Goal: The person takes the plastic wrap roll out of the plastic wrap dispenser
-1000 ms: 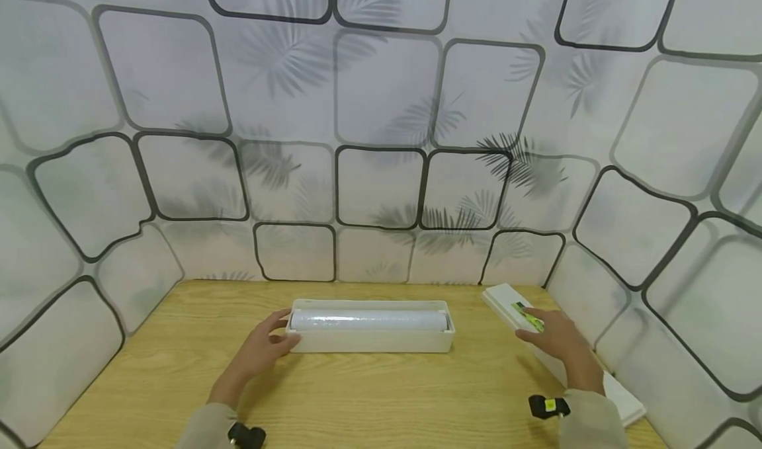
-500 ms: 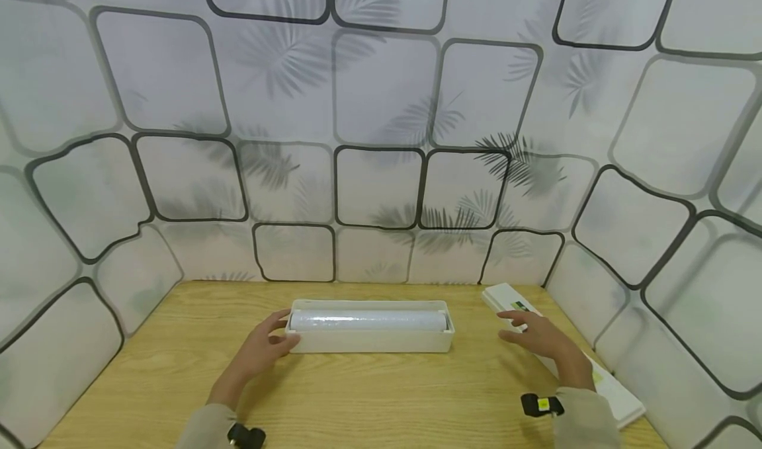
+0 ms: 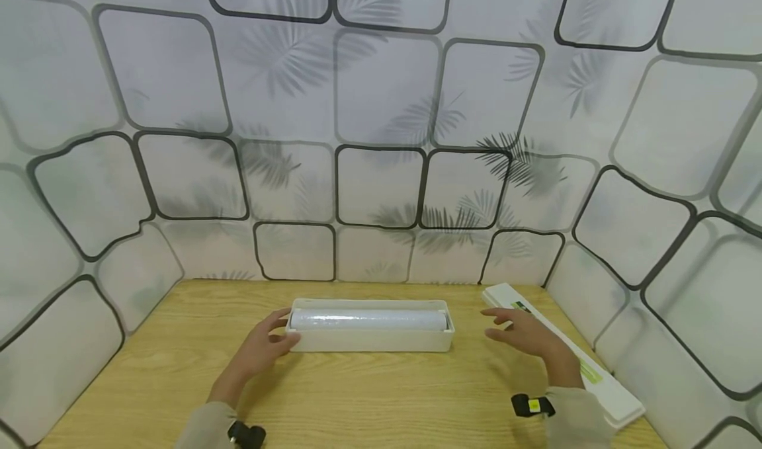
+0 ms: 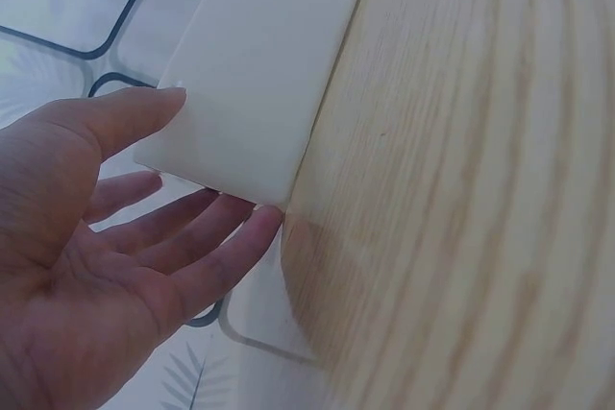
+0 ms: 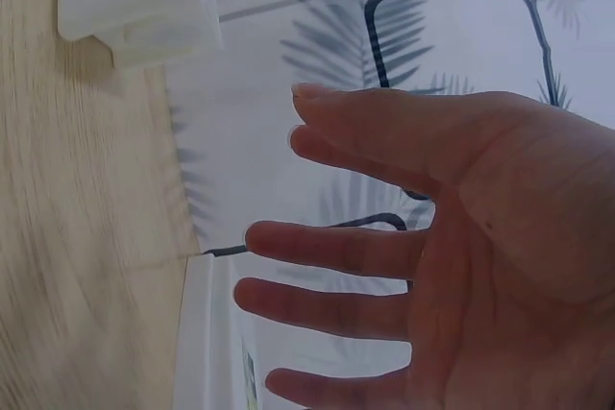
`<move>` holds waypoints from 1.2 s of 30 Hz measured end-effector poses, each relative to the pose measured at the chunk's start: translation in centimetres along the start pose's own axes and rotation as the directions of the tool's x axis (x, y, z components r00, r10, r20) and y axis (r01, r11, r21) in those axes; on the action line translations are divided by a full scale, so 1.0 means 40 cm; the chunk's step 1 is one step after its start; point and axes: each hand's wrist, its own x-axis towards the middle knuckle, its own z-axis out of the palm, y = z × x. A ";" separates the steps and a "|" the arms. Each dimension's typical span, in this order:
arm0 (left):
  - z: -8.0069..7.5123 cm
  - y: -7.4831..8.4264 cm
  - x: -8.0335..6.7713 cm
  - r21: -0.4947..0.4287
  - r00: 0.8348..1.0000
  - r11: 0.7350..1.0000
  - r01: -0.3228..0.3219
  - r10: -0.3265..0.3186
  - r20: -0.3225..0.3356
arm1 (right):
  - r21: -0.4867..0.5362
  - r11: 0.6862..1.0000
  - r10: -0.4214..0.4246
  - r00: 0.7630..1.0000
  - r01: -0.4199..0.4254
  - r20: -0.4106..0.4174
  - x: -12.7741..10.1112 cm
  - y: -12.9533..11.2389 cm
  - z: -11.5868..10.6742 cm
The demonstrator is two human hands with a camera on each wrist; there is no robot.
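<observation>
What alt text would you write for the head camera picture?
A person's left hand touches the left end of a long white tray holding a roll on a wooden table; the right hand hovers open beside a flat white lid.

A staged tabletop booth, set up for recording rather than lived in.

Closed in on three sides by a printed backdrop (image 3: 381,138) of pale rounded tiles with dark outlines and grey palm-leaf shadows, bending around a light wood-grain tabletop (image 3: 357,396). No room, window or furniture visible beyond the backdrop. Small black devices strapped at both wrists, one with a yellow tag (image 3: 533,405), in keeping with a data-capture studio setting.
</observation>
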 end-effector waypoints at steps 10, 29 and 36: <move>-0.002 -0.011 0.003 -0.010 1.000 1.000 -0.009 0.009 0.006 | 0.009 0.999 -0.038 0.999 0.038 0.006 0.014 -0.038 0.018; -0.002 0.000 -0.008 -0.011 1.000 1.000 -0.025 0.025 0.013 | -0.034 0.986 -0.162 0.986 0.161 -0.025 0.081 -0.063 0.079; -0.003 0.006 -0.005 -0.003 1.000 1.000 -0.027 0.027 0.008 | -0.097 0.985 -0.150 0.988 0.146 -0.037 0.128 -0.099 0.090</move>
